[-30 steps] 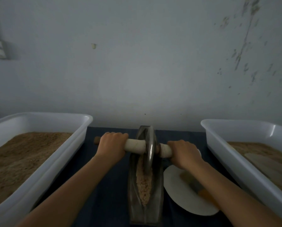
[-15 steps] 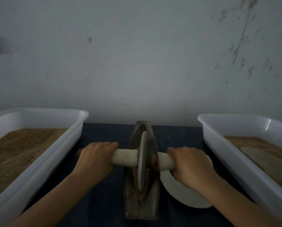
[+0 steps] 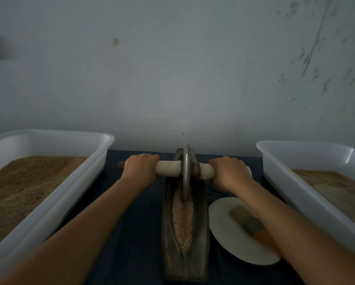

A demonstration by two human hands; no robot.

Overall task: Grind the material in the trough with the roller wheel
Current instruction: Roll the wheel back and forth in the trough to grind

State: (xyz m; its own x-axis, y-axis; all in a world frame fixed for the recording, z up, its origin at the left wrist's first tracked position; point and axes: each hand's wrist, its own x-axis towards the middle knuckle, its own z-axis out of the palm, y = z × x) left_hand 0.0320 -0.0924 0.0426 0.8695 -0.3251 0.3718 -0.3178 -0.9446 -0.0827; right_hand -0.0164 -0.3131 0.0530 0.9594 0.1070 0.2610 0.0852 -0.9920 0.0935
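A dark metal boat-shaped trough (image 3: 201, 239) lies lengthwise on the dark cloth in front of me. Pale tan ground material (image 3: 182, 221) fills its groove. The metal roller wheel (image 3: 186, 171) stands upright at the trough's far end, on a pale wrapped wooden axle (image 3: 168, 169). My left hand (image 3: 140, 168) is closed around the axle left of the wheel. My right hand (image 3: 228, 171) is closed around it right of the wheel.
A white plastic tub (image 3: 49, 204) of brown powder stands at the left. Another white tub (image 3: 296, 182) with powder and a flat scoop stands at the right. A white plate (image 3: 226, 233) with a brush (image 3: 252, 225) lies beside the trough. A wall rises right behind.
The wheel was at the far end, rolled toward me to mid-trough half a second ago, and is now back at the far end. Both hands moved with it.
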